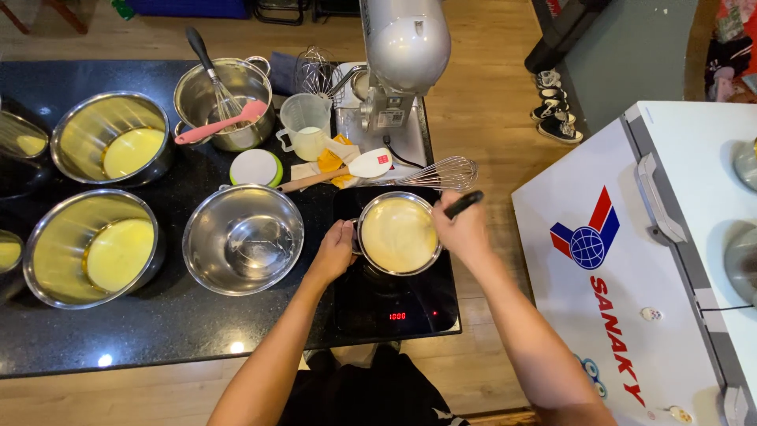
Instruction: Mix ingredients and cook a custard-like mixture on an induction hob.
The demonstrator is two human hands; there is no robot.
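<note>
Both hands work at a small steel pot [398,234] that sits on a black induction hob [394,304] at the table's [158,331] right end. Left hand [335,248] is clenched on the pot's side handle at its nine o'clock. Right hand [461,229], at the pot's three o'clock, is closed around a black-handled utensil [464,203] whose handle sticks out toward one o'clock; its working end is hidden.

That pot is round and shiny-rimmed, filled nearly to the brim with a smooth, pale cream-yellow mixture. A red display glows on the hob at the pot's six o'clock.

At the pot's nine o'clock, just beside the left hand, stands an empty steel bowl [243,238]. Farther toward nine o'clock, two larger steel bowls [93,246] [112,140] hold pale yellow liquid. At eleven o'clock a steel pan [225,102] holds a whisk and a pink spatula [221,122]. At twelve o'clock lie a white spatula [347,170] and a wire whisk [441,173], with a clear measuring jug [306,126] and a silver stand mixer [398,59] beyond. A white chest freezer [631,260] stands at three o'clock.
</note>
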